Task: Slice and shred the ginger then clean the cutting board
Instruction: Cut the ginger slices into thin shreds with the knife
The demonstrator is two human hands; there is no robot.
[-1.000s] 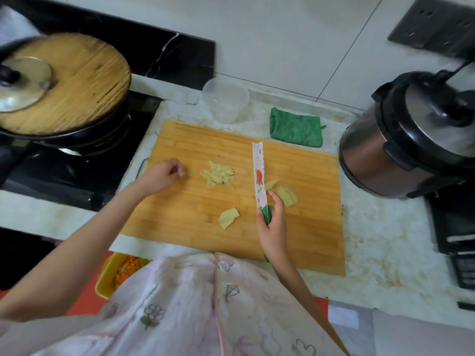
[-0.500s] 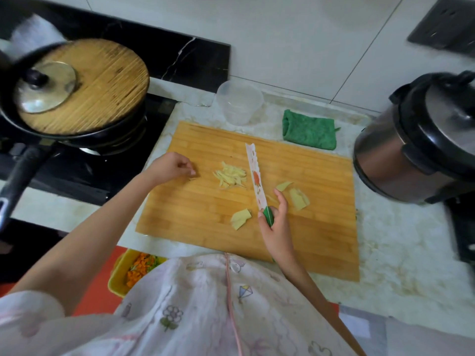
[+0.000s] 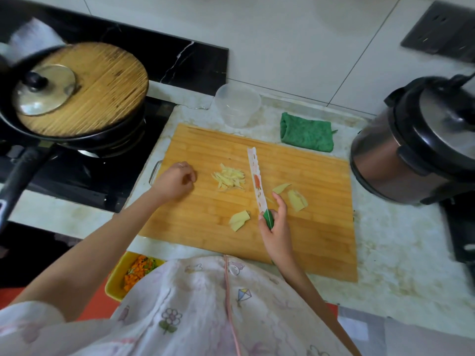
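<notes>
Head view, right fingers [image 3: 280, 202] wrapping knife [image 3: 257, 181] handle, mostly hidden, left fingers [image 3: 189, 176] curled, contents unclear

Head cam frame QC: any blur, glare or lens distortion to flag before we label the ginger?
Head view: the centre is sharp, and the ginger shreds and knife read cleanly. At the left edge, the pan and its wooden lid are streaked with motion blur. At the right edge, the cooker is bowed by the wide lens, with mild glare on its top. The light is soft and the shadows faint.
</notes>
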